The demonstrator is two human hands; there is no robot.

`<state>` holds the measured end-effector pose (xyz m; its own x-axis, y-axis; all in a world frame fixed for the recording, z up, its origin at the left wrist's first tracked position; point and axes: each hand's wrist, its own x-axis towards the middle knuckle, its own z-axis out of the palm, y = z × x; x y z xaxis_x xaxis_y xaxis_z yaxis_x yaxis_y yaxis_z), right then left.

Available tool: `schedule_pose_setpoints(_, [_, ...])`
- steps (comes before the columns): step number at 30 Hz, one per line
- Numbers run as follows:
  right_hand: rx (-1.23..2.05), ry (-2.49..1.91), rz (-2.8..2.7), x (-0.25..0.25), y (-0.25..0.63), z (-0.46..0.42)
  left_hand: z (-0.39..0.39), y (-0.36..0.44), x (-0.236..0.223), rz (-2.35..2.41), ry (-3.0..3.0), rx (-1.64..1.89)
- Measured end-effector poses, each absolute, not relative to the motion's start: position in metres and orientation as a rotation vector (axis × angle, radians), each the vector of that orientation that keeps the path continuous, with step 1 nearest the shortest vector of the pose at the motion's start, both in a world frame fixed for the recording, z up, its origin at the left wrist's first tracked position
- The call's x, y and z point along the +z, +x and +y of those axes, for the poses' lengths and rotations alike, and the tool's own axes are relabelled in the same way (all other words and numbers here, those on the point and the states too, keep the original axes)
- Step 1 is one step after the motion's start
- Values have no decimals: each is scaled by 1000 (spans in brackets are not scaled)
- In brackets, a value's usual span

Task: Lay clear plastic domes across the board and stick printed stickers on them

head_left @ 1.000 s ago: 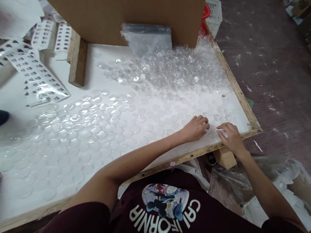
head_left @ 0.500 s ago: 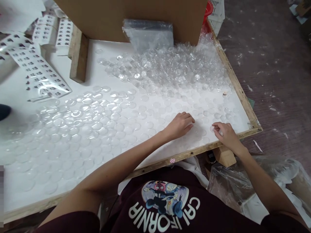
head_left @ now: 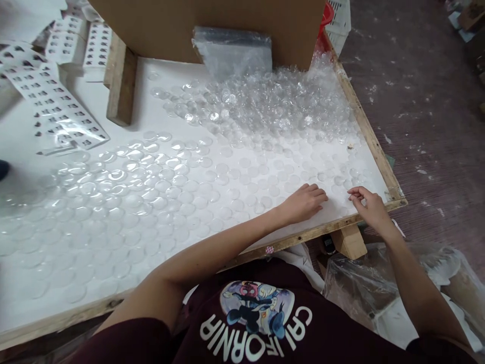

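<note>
Many clear round domed discs (head_left: 157, 202) lie spread in rows over the white tabletop. My left hand (head_left: 307, 203) rests low over the discs near the front edge, palm down, fingers loosely bent with the thumb a little apart. No object shows in it, though its underside is hidden. Close to the front right corner, my right hand (head_left: 369, 205) has thumb and index finger curled together at a clear disc (head_left: 350, 197), which is hard to see against the white. A loose heap of similar clear discs (head_left: 273, 101) lies farther back.
A wooden rim (head_left: 366, 124) borders the table. At the back stand a cardboard panel (head_left: 242, 15) and a clear plastic bag (head_left: 235, 53). Printed sticker sheets (head_left: 64, 103) lie at left beside a wooden block (head_left: 122, 83). Plastic-wrapped material (head_left: 356, 283) sits below the right corner.
Both hands have shifted right along the front edge, the left one farther. Discs formerly under my left forearm and hand now show. The view has moved slightly.
</note>
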<state>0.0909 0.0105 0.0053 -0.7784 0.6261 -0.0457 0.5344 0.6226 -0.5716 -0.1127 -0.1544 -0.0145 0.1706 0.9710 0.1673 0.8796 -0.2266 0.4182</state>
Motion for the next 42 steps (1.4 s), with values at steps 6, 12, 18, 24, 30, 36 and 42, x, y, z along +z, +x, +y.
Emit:
schedule_pose_setpoints(6, [765,-955,-2794,7,105,13,-122,-96,-21,1702,2478,439])
schedule_pose_setpoints(12, [643,-1054,-2784,5,126,34,-124,-96,-24,1692,2464,516])
schedule_pose_setpoints(18, [354,-958,-2834,8,117,19,-122,-94,-17,1721,2146,645])
schedule_pose_setpoints(24, [619,-986,-3029,10,88,-12,-118,-97,-13,1906,1900,596])
schedule_pose_setpoints(30, [745,-940,-2985,6,83,-10,-122,-103,-8,1992,1871,597])
schedule_pose_setpoints(36, [1089,-939,-2901,3,87,-10,-126,-103,-10,1958,1897,627])
schedule_pose_setpoints(42, [902,-841,-2987,7,87,-9,-133,-101,-8,1880,2015,628])
